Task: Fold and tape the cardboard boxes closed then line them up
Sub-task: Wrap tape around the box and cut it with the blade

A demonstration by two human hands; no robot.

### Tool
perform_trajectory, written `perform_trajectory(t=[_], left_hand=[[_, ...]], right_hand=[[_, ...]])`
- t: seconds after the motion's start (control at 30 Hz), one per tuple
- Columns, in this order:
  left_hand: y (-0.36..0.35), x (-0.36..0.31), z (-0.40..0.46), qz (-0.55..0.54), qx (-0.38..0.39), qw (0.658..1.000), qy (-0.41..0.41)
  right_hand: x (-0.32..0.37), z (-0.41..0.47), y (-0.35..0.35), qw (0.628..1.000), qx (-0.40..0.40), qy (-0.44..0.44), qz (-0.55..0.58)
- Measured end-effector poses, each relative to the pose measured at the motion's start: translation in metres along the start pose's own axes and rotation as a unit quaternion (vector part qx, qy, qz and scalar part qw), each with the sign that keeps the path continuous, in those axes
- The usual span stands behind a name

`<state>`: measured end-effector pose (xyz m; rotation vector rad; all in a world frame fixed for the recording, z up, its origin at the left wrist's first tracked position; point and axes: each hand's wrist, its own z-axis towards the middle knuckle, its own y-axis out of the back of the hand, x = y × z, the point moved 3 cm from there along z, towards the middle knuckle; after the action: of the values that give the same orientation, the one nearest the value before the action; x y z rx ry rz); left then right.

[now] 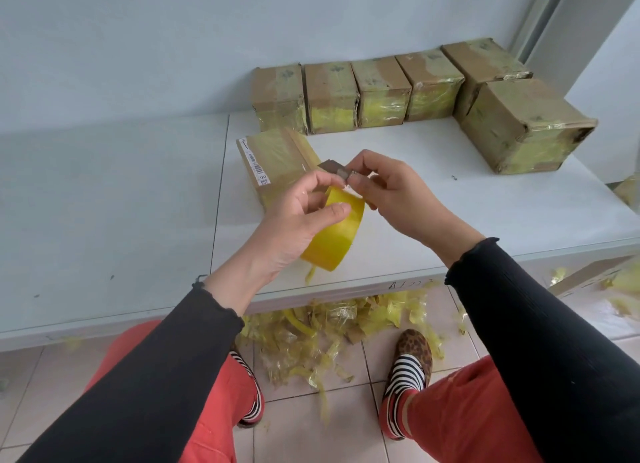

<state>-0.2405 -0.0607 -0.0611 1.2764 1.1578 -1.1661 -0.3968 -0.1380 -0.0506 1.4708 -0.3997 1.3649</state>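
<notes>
Six taped boxes (381, 88) stood lined up at the back of the bench (104, 192); a seventh box (277, 165) lay nearby, seemingly mid-taping. The left hand (298, 227) gripped the yellow tape roll (332, 237), the right hand (398, 196) pinched a small blade (334, 170)

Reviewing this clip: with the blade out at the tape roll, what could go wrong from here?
1. The right hand pinches a bare blade right beside the left hand fingertips on the yellow tape roll; a slip could cut a finger.
2. The box with the barcode label lies unheld behind the hands, so it may shift if the tape tugs it.
3. Tape scraps cover the floor by the feet, a possible slip hazard.
</notes>
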Motion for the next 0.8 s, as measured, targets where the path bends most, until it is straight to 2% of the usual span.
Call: perform_trajectory(t=[0.1, 0.17, 0.27, 0.33, 0.4, 0.5, 0.57, 0.6, 0.67, 0.73, 0.8], left_hand=[[-0.005, 0.004, 0.010, 0.037, -0.022, 0.999, 0.001], [-0.010, 0.007, 0.016, 0.131, -0.055, 0.990, -0.012], [-0.025, 0.002, 0.018, 0.355, -0.134, 0.923, -0.067], [-0.039, -0.001, 0.020, 0.403, -0.148, 0.896, -0.112], [-0.052, 0.006, 0.024, 0.415, -0.101, 0.894, -0.138], [-0.068, 0.022, 0.028, 0.422, 0.034, 0.893, -0.152], [-0.067, 0.024, 0.030, 0.430, 0.085, 0.881, -0.178], [-0.061, 0.022, 0.032, 0.435, 0.084, 0.875, -0.195], [-0.033, 0.012, 0.039, 0.419, 0.020, 0.883, -0.212], [0.008, 0.000, 0.046, 0.393, -0.102, 0.888, -0.215], [0.047, -0.008, 0.047, 0.383, -0.193, 0.884, -0.183]], right_hand=[[-0.004, -0.001, 0.004, 0.997, -0.066, -0.043, 0.018], [-0.009, -0.001, 0.004, 0.992, -0.094, -0.075, 0.026], [-0.021, 0.002, 0.009, 0.981, -0.112, -0.140, 0.077], [-0.033, 0.005, 0.017, 0.968, -0.132, -0.194, 0.090], [-0.050, 0.008, 0.030, 0.955, -0.161, -0.241, 0.061], [-0.074, 0.008, 0.054, 0.935, -0.208, -0.282, -0.045], [-0.079, 0.004, 0.064, 0.923, -0.195, -0.304, -0.131], [-0.080, 0.003, 0.065, 0.917, -0.170, -0.307, -0.190], [-0.078, 0.005, 0.063, 0.897, -0.128, -0.278, -0.318], [-0.066, 0.010, 0.050, 0.875, -0.127, -0.225, -0.409], [-0.052, 0.019, 0.033, 0.857, -0.136, -0.177, -0.465]])
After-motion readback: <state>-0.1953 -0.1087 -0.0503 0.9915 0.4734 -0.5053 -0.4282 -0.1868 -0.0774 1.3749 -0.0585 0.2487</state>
